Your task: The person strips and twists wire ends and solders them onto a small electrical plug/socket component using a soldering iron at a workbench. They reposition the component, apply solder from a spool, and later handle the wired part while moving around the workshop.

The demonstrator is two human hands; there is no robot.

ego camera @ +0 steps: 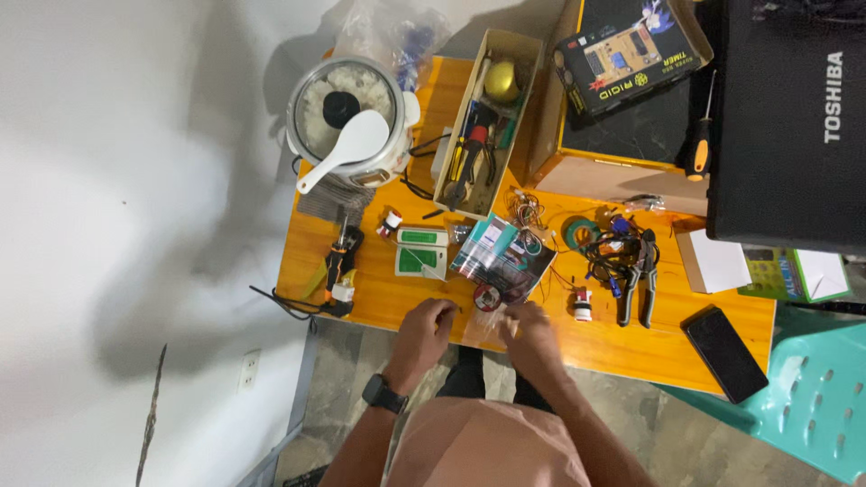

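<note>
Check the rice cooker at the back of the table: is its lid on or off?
Off. The rice cooker shows its white contents from above, with a white rice paddle lying across the rim. No lid is visible on it.

A small clear plastic bag (pixel 487 317) is held flat at the near edge of the orange table (pixel 631 347). A small round, dark part (pixel 488 298) is seen at its top.
</note>
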